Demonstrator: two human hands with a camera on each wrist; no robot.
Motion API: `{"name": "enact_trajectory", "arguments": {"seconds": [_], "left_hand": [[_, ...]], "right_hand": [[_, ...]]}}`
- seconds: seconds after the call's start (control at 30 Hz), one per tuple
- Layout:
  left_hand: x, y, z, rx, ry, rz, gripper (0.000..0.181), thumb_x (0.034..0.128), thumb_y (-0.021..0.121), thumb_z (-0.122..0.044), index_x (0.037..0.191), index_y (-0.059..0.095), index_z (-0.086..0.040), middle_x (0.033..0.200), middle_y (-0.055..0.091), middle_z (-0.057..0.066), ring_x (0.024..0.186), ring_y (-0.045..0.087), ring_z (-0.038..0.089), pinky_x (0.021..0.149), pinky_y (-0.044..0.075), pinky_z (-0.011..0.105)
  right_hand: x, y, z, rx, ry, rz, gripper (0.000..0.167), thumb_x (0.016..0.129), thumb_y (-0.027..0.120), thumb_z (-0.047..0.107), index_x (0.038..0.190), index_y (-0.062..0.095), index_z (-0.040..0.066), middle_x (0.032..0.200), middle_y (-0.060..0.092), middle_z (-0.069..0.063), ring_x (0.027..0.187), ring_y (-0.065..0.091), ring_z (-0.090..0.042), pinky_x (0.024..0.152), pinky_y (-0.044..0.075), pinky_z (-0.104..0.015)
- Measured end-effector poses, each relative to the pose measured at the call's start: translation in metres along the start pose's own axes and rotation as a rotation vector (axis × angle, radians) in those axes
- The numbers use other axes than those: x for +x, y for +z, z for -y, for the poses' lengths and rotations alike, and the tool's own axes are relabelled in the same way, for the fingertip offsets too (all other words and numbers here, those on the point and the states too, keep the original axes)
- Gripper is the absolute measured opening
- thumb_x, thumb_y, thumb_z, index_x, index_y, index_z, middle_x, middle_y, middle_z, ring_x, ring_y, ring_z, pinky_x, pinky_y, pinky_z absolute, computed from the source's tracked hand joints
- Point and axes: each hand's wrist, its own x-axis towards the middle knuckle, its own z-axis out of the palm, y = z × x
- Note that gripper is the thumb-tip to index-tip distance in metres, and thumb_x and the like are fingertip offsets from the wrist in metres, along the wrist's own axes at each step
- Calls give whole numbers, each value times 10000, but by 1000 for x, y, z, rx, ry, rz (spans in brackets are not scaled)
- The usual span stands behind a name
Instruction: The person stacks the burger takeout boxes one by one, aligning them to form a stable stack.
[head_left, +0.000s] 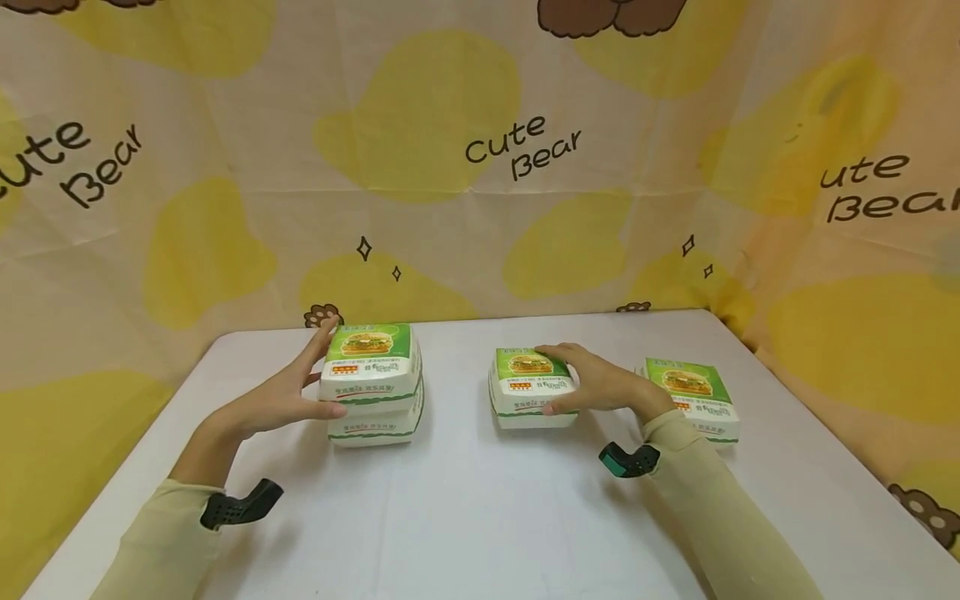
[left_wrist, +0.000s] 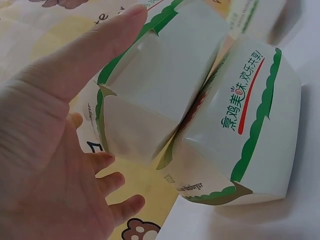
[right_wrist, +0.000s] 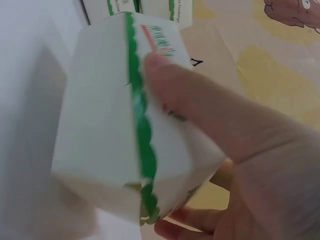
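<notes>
Two white and green burger boxes stand stacked on the left; my left hand (head_left: 281,400) spans the left side of the upper burger box (head_left: 367,367). The left thumb lies near its front corner, and in the left wrist view several fingers (left_wrist: 127,207) spread loosely beyond its far edge. Below it sits the lower burger box (left_wrist: 250,125). Right of the stack, my right hand (head_left: 600,379) grips another burger box (head_left: 532,387), thumb at the front and fingers at the back. The right wrist view shows that box (right_wrist: 100,105) blurred, with some fingers hidden behind it.
One more burger box (head_left: 690,387) rests on the right, partly hidden by the right wrist. The white table (head_left: 450,517) meets a yellow patterned cloth (head_left: 420,117) at the back and sides.
</notes>
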Motion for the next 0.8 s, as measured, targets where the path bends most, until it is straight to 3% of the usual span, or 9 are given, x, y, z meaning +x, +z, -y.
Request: {"name": "enact_trajectory", "arguments": {"seconds": [0.2,0.47,0.63,0.8], "left_hand": [[0,0,1,-1,-11,-6,1241,831,804,-202,1593,-154,-404,1714,-91,141,1554,33,478,1155,202,743],[-1,1,0,-13,-31,-11,1227,833,792,-223,1573,-158,-460,1714,-76,147,1553,32,481,1149,208,751],[-2,-1,-2,-45,-33,-9,1201,857,771,-196,1568,-156,-475,1709,-77,171,1557,-11,475,1162,169,752],[-1,0,0,-79,-23,7,1210,858,770,-190,1589,-169,-408,1709,-103,152,1562,-32,458,1168,146,749]], "right_hand": [[1,-5,6,65,-53,-106,943,850,790,420,1607,273,198,1617,307,-148,1309,440,-324,1089,392,-574],[3,-9,23,190,-135,-244,918,855,807,336,1597,269,279,1553,370,-40,1212,513,-290,954,490,-405],[8,-14,35,263,-142,-242,908,865,795,327,1597,261,278,1507,387,-54,1123,562,-328,824,553,-356],[15,-17,48,275,-174,-224,884,880,764,340,1601,258,274,1511,374,-70,1149,553,-356,851,548,-361]]}}
